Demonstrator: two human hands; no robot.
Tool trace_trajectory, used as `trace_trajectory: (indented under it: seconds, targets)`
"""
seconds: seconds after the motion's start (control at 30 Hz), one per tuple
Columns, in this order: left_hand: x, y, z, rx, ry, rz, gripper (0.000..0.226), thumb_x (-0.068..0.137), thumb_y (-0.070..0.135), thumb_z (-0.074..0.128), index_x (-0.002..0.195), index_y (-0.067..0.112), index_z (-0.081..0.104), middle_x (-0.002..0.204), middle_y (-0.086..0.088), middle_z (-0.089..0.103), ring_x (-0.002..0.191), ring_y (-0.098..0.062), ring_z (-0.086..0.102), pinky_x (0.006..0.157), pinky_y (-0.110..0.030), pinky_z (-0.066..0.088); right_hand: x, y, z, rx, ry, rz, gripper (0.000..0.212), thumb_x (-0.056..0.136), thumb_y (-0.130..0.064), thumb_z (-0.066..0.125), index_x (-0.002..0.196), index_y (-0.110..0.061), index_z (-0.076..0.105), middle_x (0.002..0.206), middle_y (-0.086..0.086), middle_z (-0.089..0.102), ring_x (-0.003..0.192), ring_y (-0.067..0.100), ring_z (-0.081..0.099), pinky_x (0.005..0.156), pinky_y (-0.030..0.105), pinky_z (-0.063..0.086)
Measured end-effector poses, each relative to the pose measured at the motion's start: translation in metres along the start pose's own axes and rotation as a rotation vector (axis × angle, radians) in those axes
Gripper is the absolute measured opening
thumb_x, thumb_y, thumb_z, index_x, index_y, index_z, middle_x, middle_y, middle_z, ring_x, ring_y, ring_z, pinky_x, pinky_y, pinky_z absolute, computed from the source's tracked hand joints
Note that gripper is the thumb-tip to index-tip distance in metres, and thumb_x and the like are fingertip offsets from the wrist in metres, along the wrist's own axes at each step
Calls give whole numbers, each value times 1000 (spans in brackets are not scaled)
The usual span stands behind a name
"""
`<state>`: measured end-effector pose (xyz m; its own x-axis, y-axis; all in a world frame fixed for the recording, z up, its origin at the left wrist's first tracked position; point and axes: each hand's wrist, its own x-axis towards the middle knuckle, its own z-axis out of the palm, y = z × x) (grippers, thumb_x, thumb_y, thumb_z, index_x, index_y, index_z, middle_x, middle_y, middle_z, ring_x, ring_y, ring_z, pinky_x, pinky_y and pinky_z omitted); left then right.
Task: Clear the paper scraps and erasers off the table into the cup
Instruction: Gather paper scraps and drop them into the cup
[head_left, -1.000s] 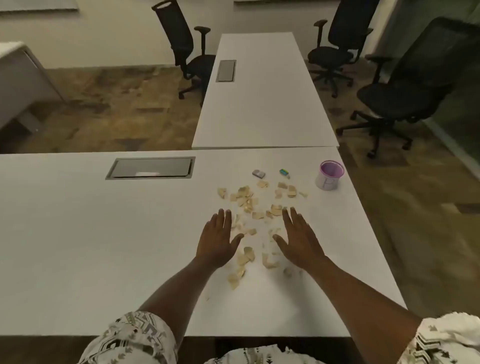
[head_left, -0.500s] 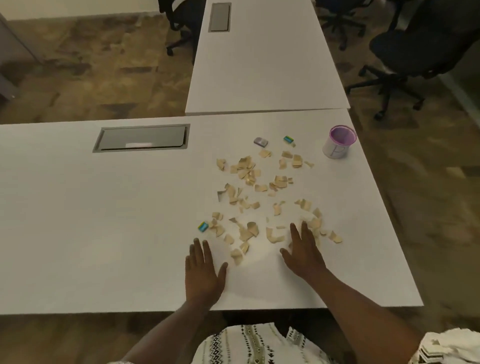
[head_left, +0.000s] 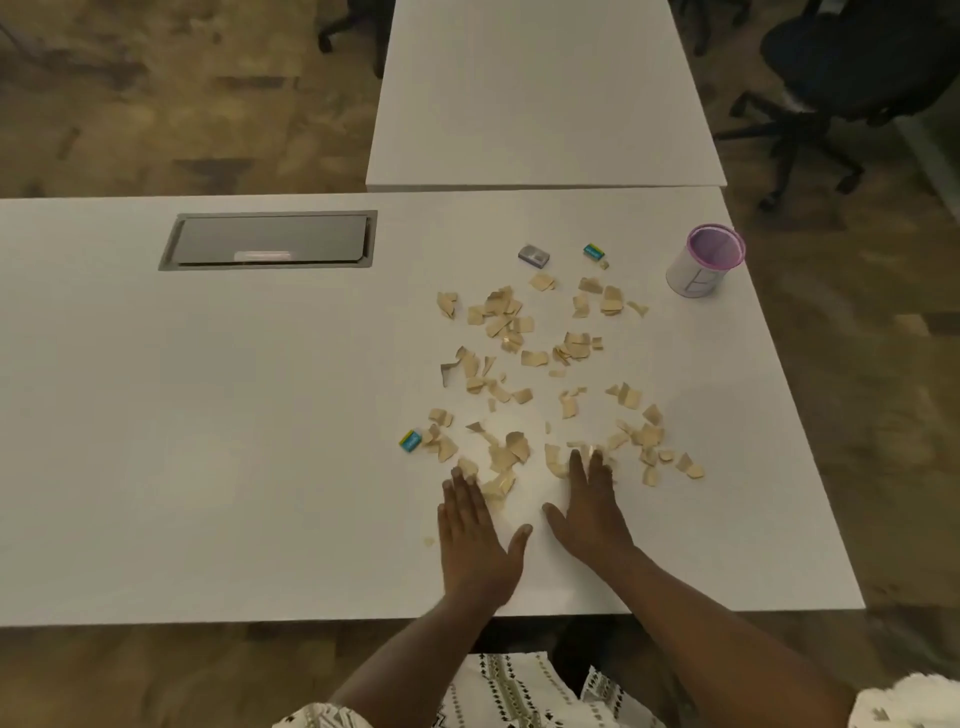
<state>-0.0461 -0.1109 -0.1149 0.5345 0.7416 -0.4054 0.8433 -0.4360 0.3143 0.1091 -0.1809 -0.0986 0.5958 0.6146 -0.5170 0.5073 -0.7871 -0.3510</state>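
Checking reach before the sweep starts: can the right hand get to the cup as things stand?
Probably yes. The right hand lies flat and empty at the near edge; the cup stands upright at the far right, and only flat paper scraps lie between.

The person wears a white garment (head_left: 524, 691) printed with small dark geometric shapes, set in rows and bands. The same cloth shows at the left sleeve (head_left: 322, 717) and the right sleeve (head_left: 909, 701), which are short and loose. Both forearms are bare below them. The left hand (head_left: 475, 540) and the right hand (head_left: 589, 514) wear no rings or gloves.
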Motion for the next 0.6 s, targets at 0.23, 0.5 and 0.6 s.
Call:
trace_trajectory:
  seconds: [0.23, 0.5, 0.6]
  targets:
    - [36, -12, -22, 125, 39, 211, 94, 95, 58, 41, 158, 10, -10, 164, -14, -22, 153, -33, -18, 126, -50, 5, 17, -23, -4, -109, 49, -172, 86, 96, -45, 56, 159, -27, 1, 168, 6, -6, 155, 28, 0, 117, 43, 32]
    - [66, -30, -47, 171, -79, 330, 89, 95, 60, 44, 159, 21, -4, 166, -15, -15, 155, -33, -6, 126, -47, 13, 30, -58, -1, -219, -39, -198, 94, 91, -51, 63, 158, -35, -1, 167, 10, -9, 153, 41, -3, 113, 52, 37]
    - [54, -42, -49, 140, -37, 360, 76, 99, 44, 44, 159, 16, 7, 167, -14, 2, 155, -30, 5, 126, -41, 15, 29, -65, 3, -244, -23, -199, 92, 90, -52, 62, 158, -33, 3, 167, 12, -4, 153, 42, 2, 115, 53, 36]
